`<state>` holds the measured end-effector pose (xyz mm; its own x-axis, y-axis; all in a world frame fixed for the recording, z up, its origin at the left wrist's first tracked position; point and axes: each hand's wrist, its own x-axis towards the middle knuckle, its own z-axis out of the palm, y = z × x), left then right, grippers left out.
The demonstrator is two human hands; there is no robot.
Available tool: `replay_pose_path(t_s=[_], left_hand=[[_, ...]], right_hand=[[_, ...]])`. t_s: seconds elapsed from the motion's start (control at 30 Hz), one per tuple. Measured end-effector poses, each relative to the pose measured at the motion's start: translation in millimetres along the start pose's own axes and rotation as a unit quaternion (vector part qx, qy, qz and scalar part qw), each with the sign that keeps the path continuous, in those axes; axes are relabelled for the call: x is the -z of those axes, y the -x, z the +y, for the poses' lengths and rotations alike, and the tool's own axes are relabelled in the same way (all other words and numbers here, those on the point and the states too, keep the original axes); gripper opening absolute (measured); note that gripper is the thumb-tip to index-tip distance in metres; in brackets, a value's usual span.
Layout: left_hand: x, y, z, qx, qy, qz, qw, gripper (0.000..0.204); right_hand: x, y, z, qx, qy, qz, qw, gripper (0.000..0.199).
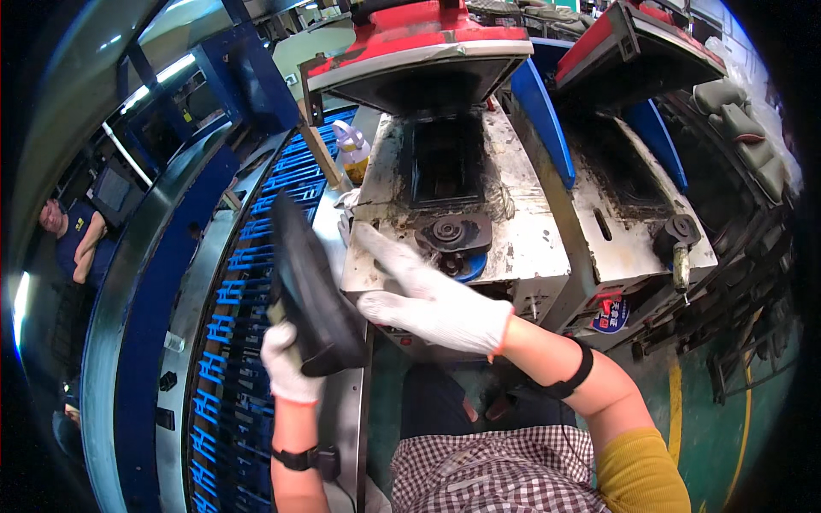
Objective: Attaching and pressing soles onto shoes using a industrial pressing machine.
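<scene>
Now the gloved left hand (289,366) grips a dark shoe sole (310,286) by its lower end, holding it upright beside the blue conveyor (231,342). Meanwhile the gloved right hand (428,295) hovers with fingers spread open, just in front of the grimy press (530,231), right beside the sole.

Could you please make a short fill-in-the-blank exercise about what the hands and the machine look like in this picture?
1. Both hands wear ____ knit gloves.
2. The left hand holds a black ____ sole.
3. The right hand is open with its fingers ____.
4. The raised lid of the press is ____ on top.

Missing words: white; shoe; spread; red
</scene>
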<state>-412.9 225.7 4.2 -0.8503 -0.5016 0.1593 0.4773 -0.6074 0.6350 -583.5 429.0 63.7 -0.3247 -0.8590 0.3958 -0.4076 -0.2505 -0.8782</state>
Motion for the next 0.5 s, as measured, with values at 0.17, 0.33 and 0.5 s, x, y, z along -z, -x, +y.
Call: replay_pose_path(t_s=[0.17,0.33,0.5], left_hand=[[-77,-78,-35,0.120,-0.035,-0.076,0.989,0.060],[-118,-119,-30,-0.053,-0.446,-0.075,0.891,0.088],[-182,-178,-2,-0.404,-0.593,-0.145,0.681,0.077]], right_hand=[[32,-23,-14,0.015,-0.141,0.130,0.981,0.085],[138,-69,22,-0.145,-0.365,0.143,0.908,0.041],[208,-139,133,-0.206,0.127,0.277,0.930,0.063]])
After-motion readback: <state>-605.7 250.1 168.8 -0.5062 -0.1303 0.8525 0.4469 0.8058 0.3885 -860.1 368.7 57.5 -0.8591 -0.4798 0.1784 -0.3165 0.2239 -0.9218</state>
